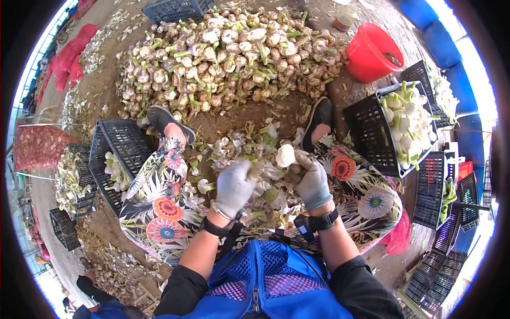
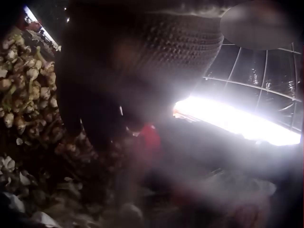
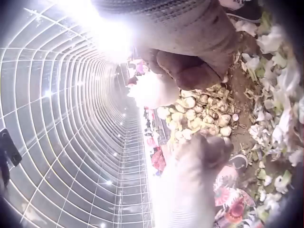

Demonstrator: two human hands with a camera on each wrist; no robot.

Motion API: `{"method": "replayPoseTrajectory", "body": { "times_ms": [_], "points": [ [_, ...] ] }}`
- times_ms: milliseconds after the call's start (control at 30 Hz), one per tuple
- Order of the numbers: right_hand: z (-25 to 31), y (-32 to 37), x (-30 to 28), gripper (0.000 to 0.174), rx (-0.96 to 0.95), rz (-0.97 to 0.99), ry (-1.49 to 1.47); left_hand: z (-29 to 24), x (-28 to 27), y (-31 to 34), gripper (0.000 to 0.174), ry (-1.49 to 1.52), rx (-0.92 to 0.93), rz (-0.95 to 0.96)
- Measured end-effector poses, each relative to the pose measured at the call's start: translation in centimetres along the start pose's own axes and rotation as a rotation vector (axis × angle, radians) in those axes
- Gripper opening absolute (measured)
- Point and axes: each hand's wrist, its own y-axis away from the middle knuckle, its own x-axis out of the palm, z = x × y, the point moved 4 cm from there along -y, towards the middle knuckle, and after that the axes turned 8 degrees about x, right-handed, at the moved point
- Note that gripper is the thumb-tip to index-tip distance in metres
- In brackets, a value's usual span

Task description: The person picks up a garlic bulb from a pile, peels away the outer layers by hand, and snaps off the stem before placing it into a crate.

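A white, peeled-looking garlic bulb (image 1: pixel 286 156) is held in the fingers of my gloved right hand (image 1: pixel 312 183), above the space between the knees. In the right wrist view the bulb (image 3: pixel 159 90) is bright and overexposed beside the curled fingers. My gloved left hand (image 1: pixel 234 187) is just left of the bulb, its fingers motion-blurred; I cannot tell whether they pinch anything. Loose garlic skins (image 1: pixel 271 199) lie on the ground beneath both hands. The left wrist view is dark, with the left glove (image 2: pixel 142 61) filling its upper part.
A large heap of unpeeled garlic (image 1: pixel 228 58) lies ahead of the feet. To the right stand a crate of peeled garlic (image 1: pixel 366 133) and a red bucket (image 1: pixel 366 53). A tilted black crate (image 1: pixel 122 143) with some garlic inside is by the left knee. Stacked crates (image 1: pixel 435 276) stand farther right.
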Motion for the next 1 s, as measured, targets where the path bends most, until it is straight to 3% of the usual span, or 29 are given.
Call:
{"method": "replayPoseTrajectory", "body": {
  "times_ms": [33,67,167,200,233,300,333,367,400,433,467,500,567,633,667,700,800,833,867,900,967,1000],
  "points": [
    [0.5,0.3,0.1,0.025,-0.003,0.006,-0.043,0.9,-0.3,-0.1,0.016,-0.077,-0.026,0.109],
    [0.8,0.6,0.3,0.025,-0.008,-0.004,-0.042,1.0,-0.3,0.2,0.028,-0.017,-0.02,0.118],
    [1.0,0.8,1.4,0.024,-0.042,-0.136,0.322,0.0,0.6,-0.3,0.074,0.231,0.082,0.202],
    [0.4,0.1,1.6,0.022,-0.086,-0.182,0.271,-1.4,1.4,-0.7,0.078,0.804,-0.247,0.284],
    [0.6,-0.4,1.5,0.021,-0.133,-0.225,0.217,-0.8,2.7,-1.0,0.074,0.788,-0.09,0.247],
    [4.8,-0.4,0.4,0.022,-0.315,-0.279,0.12,0.5,3.8,-0.4,0.068,0.724,-0.139,0.274],
    [8.4,-0.3,-0.1,0.016,-0.381,-0.307,0.072,0.3,3.1,-0.9,0.061,0.489,0.02,0.204],
    [12.1,0.0,-0.4,0.013,-0.525,-0.272,0.077,2.0,4.2,-0.3,0.059,0.685,-0.214,0.198],
    [16.0,-0.7,-4.1,0.018,-0.658,-0.208,0.059,2.4,4.0,-0.3,0.054,0.708,-0.289,0.194],
    [19.5,0.8,-4.9,0.024,-0.768,-0.414,-0.036,3.0,3.7,-0.3,0.05,0.729,-0.366,0.187],
    [23.0,1.5,-7.1,0.024,-0.89,-0.453,-0.011,3.9,3.6,-0.1,0.043,0.66,-0.383,0.137],
    [27.0,1.2,-12.2,0.023,-0.919,-0.612,0.077,4.4,3.7,0.0,0.043,0.661,-0.391,0.129],
    [31.3,2.8,-13.6,0.02,-0.913,-0.591,-0.107,5.5,2.9,0.2,0.04,0.547,-0.336,0.041],
    [31.0,2.6,-9.6,0.022,-1.009,-0.784,-0.039,6.7,3.4,0.3,0.038,0.478,-0.36,0.037],
    [31.6,-0.7,-12.0,0.023,-0.82,-0.604,0.046,7.1,3.7,0.4,0.038,0.501,-0.386,0.037],
    [29.7,-2.3,-7.7,0.021,-0.906,-0.581,0.251,7.1,3.9,0.4,0.037,0.527,-0.41,0.043],
    [22.1,-9.9,1.6,0.023,-0.664,-0.384,0.502,6.1,3.9,-0.8,0.036,0.574,-0.486,0.061],
    [20.7,-15.1,1.0,0.023,-0.731,-0.375,0.765,5.5,3.3,-1.5,0.037,0.607,-0.519,0.057],
    [18.3,-18.2,2.8,0.024,-0.65,-0.287,0.78,6.2,3.4,-1.5,0.038,0.556,-0.479,0.085],
    [17.3,-20.4,4.9,0.027,-0.599,-0.407,0.999,6.6,3.3,-1.6,0.034,0.53,-0.462,0.066],
    [16.2,-26.6,7.5,0.05,-0.911,-0.355,1.172,8.2,3.8,-1.2,0.031,0.522,-0.495,0.022],
    [16.3,-26.7,10.8,0.054,-0.787,-0.423,1.243,8.6,3.8,-1.3,0.031,0.516,-0.508,0.02]
  ]
}}
